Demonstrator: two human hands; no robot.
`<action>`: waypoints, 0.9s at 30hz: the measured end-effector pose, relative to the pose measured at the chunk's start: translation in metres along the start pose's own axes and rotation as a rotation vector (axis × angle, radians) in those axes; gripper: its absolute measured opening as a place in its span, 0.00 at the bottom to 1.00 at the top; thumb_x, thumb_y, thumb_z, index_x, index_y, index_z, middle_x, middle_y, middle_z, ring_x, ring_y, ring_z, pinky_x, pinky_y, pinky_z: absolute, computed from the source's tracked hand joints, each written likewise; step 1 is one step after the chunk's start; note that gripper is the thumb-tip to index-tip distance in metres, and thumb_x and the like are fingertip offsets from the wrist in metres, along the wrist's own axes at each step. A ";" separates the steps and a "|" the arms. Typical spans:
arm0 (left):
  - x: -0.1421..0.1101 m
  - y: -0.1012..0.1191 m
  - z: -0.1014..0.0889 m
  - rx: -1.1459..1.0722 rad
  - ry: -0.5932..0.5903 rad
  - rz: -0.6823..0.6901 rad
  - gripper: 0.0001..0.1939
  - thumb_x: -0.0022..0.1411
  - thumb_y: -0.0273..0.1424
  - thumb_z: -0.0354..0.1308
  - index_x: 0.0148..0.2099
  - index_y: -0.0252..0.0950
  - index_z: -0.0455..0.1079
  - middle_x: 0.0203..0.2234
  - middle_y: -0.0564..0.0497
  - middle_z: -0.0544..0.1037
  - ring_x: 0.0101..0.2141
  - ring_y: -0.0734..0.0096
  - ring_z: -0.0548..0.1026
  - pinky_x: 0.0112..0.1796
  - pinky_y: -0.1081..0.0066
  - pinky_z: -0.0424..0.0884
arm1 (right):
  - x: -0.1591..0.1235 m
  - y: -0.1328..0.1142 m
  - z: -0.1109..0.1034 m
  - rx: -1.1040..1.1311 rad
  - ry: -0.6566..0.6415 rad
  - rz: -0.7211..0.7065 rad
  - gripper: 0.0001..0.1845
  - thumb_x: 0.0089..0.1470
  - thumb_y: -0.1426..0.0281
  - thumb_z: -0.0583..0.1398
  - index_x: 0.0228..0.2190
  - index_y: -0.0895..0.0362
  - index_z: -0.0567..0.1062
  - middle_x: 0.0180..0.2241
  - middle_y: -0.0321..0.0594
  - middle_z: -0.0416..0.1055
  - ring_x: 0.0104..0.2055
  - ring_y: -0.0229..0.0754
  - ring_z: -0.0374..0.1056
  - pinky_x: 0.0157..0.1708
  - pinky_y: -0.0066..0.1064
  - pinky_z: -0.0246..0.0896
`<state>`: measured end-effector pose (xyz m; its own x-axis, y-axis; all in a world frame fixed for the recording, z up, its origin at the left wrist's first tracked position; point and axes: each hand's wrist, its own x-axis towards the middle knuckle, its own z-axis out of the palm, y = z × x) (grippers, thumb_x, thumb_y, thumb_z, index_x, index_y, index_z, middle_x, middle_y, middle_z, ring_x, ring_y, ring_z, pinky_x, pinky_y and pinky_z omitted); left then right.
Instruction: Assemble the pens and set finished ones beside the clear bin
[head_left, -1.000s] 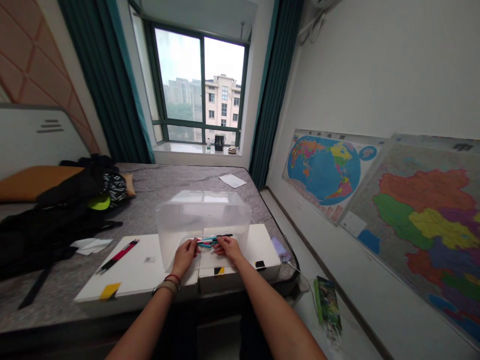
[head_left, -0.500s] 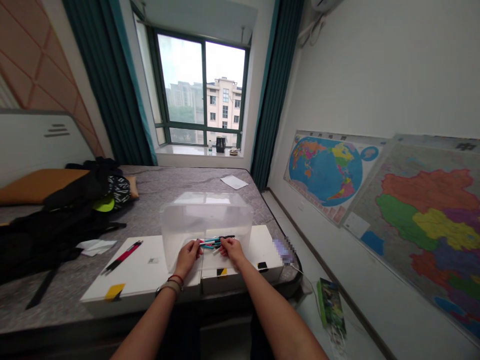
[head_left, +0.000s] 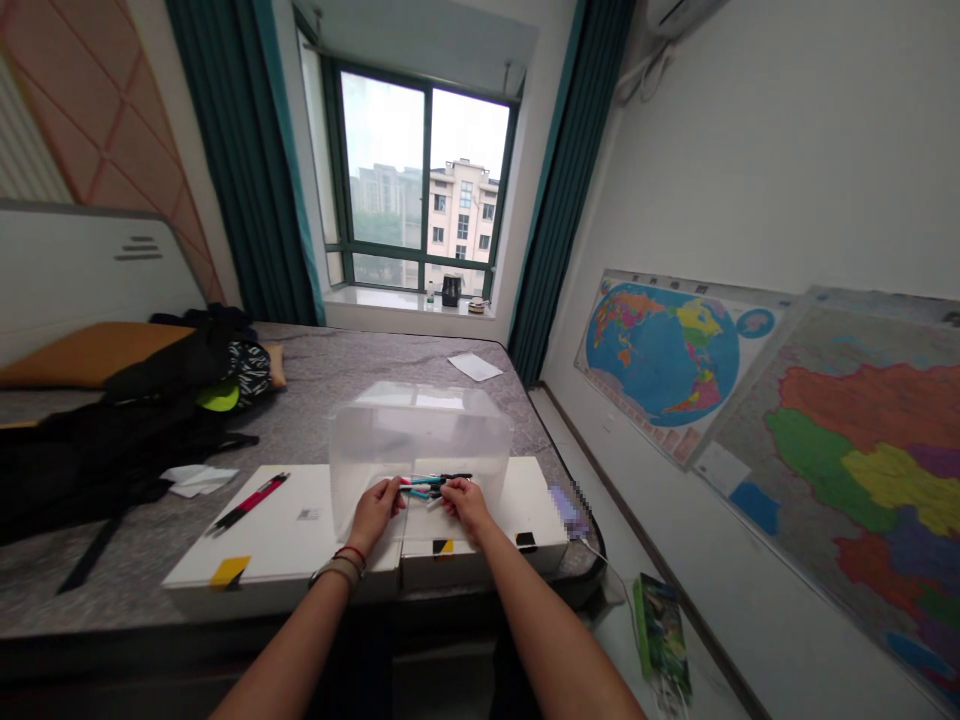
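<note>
Head view: above the bed's (head_left: 360, 350) near edge, your left hand (head_left: 379, 510) and right hand (head_left: 468, 507) pinch pens (head_left: 426, 487); gathering them, seemingly, calls for steady grips.

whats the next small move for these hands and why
Probably ease one pen out with the right hand while the left hand steadies the rest: both pinch a loose bundle of pens in mixed colours, whereas red and black pens lie apart on the left white box.
</note>
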<state>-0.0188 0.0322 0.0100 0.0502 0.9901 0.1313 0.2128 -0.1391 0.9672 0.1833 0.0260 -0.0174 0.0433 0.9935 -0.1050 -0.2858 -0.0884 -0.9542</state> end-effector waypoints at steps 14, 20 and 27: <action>0.001 0.004 0.002 0.053 0.094 -0.034 0.29 0.59 0.56 0.49 0.24 0.37 0.70 0.17 0.51 0.73 0.20 0.69 0.69 0.26 0.71 0.64 | -0.001 0.001 0.001 -0.019 -0.014 -0.019 0.23 0.32 0.57 0.72 0.27 0.60 0.74 0.21 0.35 0.73 0.19 0.32 0.62 0.21 0.25 0.56; 0.003 0.005 0.002 0.131 0.217 -0.109 0.31 0.60 0.56 0.47 0.18 0.38 0.68 0.11 0.51 0.69 0.18 0.67 0.68 0.24 0.69 0.62 | -0.001 -0.001 0.001 0.005 0.020 -0.012 0.22 0.29 0.62 0.73 0.27 0.59 0.74 0.21 0.33 0.71 0.20 0.32 0.63 0.23 0.26 0.60; 0.005 0.005 -0.002 -0.084 0.260 -0.162 0.32 0.56 0.59 0.50 0.22 0.35 0.71 0.18 0.47 0.75 0.19 0.68 0.70 0.24 0.69 0.66 | -0.002 -0.002 0.001 0.042 0.038 -0.003 0.22 0.38 0.54 0.69 0.27 0.58 0.71 0.20 0.34 0.72 0.19 0.32 0.63 0.20 0.23 0.56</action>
<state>-0.0198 0.0365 0.0161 -0.2316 0.9727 0.0148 0.1156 0.0124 0.9932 0.1826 0.0240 -0.0152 0.0808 0.9903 -0.1131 -0.3253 -0.0811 -0.9421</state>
